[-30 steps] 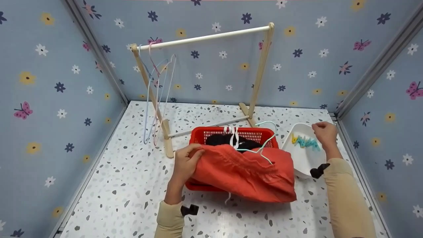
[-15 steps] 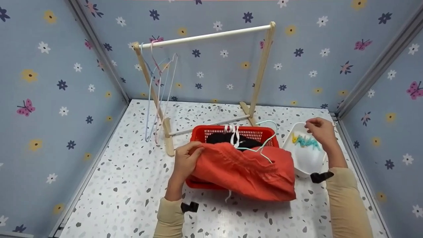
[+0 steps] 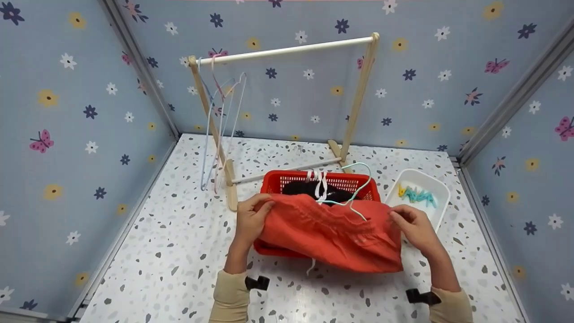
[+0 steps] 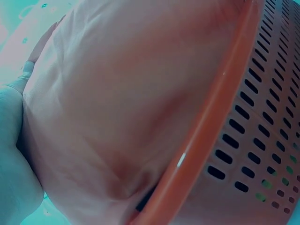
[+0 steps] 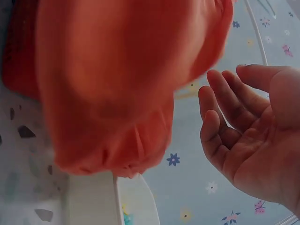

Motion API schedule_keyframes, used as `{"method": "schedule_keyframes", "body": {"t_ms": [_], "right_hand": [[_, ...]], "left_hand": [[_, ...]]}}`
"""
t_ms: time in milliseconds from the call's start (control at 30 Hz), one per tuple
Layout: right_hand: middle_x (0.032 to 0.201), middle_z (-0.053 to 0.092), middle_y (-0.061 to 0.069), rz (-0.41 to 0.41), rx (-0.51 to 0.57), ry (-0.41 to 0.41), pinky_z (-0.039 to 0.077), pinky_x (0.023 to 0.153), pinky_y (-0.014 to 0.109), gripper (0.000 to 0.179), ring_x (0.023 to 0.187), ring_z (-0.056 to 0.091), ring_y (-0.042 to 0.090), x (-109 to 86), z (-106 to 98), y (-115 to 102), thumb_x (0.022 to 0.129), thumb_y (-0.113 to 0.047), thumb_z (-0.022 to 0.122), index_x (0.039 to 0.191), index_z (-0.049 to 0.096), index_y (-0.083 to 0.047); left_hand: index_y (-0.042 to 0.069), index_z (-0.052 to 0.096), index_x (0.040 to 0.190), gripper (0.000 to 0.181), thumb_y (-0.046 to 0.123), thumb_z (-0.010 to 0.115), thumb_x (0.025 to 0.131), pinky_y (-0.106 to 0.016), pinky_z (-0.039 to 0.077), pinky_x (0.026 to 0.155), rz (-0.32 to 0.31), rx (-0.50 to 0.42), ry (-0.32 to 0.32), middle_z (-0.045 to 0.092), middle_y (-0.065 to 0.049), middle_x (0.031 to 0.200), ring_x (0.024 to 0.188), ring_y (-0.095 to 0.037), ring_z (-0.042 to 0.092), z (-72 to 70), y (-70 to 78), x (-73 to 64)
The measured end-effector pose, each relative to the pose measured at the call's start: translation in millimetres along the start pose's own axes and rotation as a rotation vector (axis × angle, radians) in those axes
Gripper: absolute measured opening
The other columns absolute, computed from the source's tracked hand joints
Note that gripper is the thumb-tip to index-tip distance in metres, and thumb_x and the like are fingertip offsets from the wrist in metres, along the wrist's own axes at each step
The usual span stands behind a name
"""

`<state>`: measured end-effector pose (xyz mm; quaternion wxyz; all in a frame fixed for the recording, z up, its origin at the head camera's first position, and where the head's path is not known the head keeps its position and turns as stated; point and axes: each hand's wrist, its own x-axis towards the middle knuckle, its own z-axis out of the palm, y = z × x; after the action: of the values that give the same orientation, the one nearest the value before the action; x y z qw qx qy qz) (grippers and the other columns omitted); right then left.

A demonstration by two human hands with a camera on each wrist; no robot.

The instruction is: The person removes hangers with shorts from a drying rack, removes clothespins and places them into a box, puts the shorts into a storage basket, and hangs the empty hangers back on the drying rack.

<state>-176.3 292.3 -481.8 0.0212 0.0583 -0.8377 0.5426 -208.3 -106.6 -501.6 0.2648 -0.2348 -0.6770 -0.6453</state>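
A red garment with a gathered waistband [image 3: 332, 237] lies over the front of a red basket [image 3: 271, 181]. My left hand [image 3: 251, 220] pinches its upper left edge between thumb and fingers. A mint-green hanger [image 3: 368, 184] stands partly inside the waistband, hook upward; its lower part is hidden by the cloth. My right hand [image 3: 417, 226] is at the garment's upper right corner. In the right wrist view that hand [image 5: 253, 126] has loosely bent fingers beside the cloth and holds nothing visible.
Black clothing [image 3: 298, 188] and white straps [image 3: 320, 184] are in the basket. A white tray [image 3: 441, 193] with yellow and teal clothespins [image 3: 419, 196] stands at right. Behind, a wooden rack with a white rail [image 3: 287, 51] carries several hangers [image 3: 219, 130] at its left end.
My right hand has come from over the clothespin tray, down and left, to the garment's right corner. My left hand keeps its hold on the left edge.
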Motion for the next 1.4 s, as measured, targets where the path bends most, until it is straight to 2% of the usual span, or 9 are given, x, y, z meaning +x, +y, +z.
{"method": "schedule_keyframes", "body": {"t_ms": [267, 400, 567, 667, 767, 933, 1133, 1267, 1400], "right_hand": [[0.092, 0.066, 0.008, -0.102, 0.002, -0.042, 0.05, 0.07, 0.025, 0.011, 0.08, 0.061, 0.017, -16.8, 21, 21, 0.094, -0.008, 0.065, 0.103, 0.068, -0.003], [0.093, 0.067, 0.001, -0.116, -0.078, -0.076, 0.049, 0.07, 0.025, 0.024, 0.081, 0.061, 0.016, -19.0, 30, 19, 0.084, -0.01, 0.077, 0.105, 0.067, -0.01], [0.086, 0.066, 0.005, -0.185, -0.112, 0.013, 0.044, 0.068, 0.02, 0.02, 0.077, 0.056, 0.013, -20.8, 43, -1, 0.083, 0.004, 0.073, 0.101, 0.067, -0.003], [0.084, 0.066, 0.008, -0.233, -0.091, 0.101, 0.043, 0.066, 0.018, 0.017, 0.074, 0.055, 0.014, -23.1, 51, -17, 0.084, 0.012, 0.066, 0.098, 0.068, 0.001], [0.085, 0.067, 0.007, -0.264, -0.085, 0.169, 0.044, 0.065, 0.016, 0.018, 0.073, 0.055, 0.015, -23.3, 56, -25, 0.085, 0.013, 0.065, 0.097, 0.07, 0.002], [0.084, 0.069, 0.007, -0.412, -0.103, 0.242, 0.044, 0.066, 0.015, 0.021, 0.071, 0.055, 0.015, -17.2, 60, -25, 0.081, 0.016, 0.067, 0.095, 0.071, 0.001], [0.086, 0.069, 0.004, -0.528, -0.129, 0.244, 0.046, 0.07, 0.016, 0.024, 0.074, 0.059, 0.016, -5.8, 62, -26, 0.079, 0.016, 0.069, 0.094, 0.073, -0.002], [0.088, 0.07, 0.013, -0.57, -0.123, 0.235, 0.048, 0.074, 0.016, 0.024, 0.076, 0.062, 0.021, -2.7, 66, -45, 0.078, 0.02, 0.066, 0.094, 0.071, 0.004], [0.093, 0.071, 0.007, -0.578, -0.128, 0.209, 0.049, 0.078, 0.017, 0.027, 0.08, 0.065, 0.019, 8.5, 70, -33, 0.079, 0.016, 0.068, 0.098, 0.073, -0.003]], "left_hand": [[-0.008, 0.069, 0.09, 0.008, -0.012, 0.069, 0.083, -0.023, 0.051, 0.071, -0.012, 0.002, 0.007, 0.07, -0.014, 0.084, 0.078, -0.016, 0.065, -2.5, -0.3, -2.7], [-0.009, 0.069, 0.089, 0.008, -0.013, 0.068, 0.083, -0.023, 0.051, 0.071, -0.026, -0.001, 0.025, 0.07, -0.016, 0.084, 0.078, -0.016, 0.065, -4.3, -1.7, -4.2], [-0.004, 0.071, 0.09, 0.008, -0.008, 0.07, 0.084, -0.022, 0.05, 0.071, -0.054, 0.036, 0.04, 0.07, -0.014, 0.084, 0.078, -0.017, 0.065, -5.5, -17.9, -6.5], [0.005, 0.074, 0.091, 0.007, 0.0, 0.073, 0.085, -0.023, 0.05, 0.069, -0.054, 0.171, 0.031, 0.072, -0.005, 0.085, 0.078, -0.016, 0.066, -8.5, -25.5, -6.4], [0.011, 0.074, 0.09, 0.004, 0.012, 0.075, 0.086, -0.027, 0.049, 0.069, -0.007, 0.414, 0.009, 0.071, 0.003, 0.086, 0.078, -0.014, 0.065, -13.3, -19.5, -4.3], [0.013, 0.074, 0.09, 0.012, 0.025, 0.072, 0.087, -0.037, 0.044, 0.074, 0.078, 0.757, -0.123, 0.065, 0.001, 0.084, 0.08, -0.02, 0.056, -16.9, 0.2, 2.4], [0.012, 0.072, 0.098, 0.014, 0.023, 0.066, 0.093, -0.036, 0.051, 0.074, 0.068, 0.845, -0.276, 0.068, -0.001, 0.092, 0.082, -0.02, 0.064, -9.3, 12.1, 5.4], [0.011, 0.07, 0.099, 0.013, 0.022, 0.064, 0.094, -0.037, 0.054, 0.069, 0.084, 0.877, -0.275, 0.07, -0.001, 0.092, 0.08, -0.022, 0.067, -3.3, 16.5, 7.8], [0.01, 0.067, 0.093, 0.01, 0.02, 0.063, 0.094, -0.038, 0.053, 0.064, 0.131, 0.874, -0.275, 0.068, -0.002, 0.086, 0.075, -0.023, 0.066, 5.9, 19.0, 9.5]]}}
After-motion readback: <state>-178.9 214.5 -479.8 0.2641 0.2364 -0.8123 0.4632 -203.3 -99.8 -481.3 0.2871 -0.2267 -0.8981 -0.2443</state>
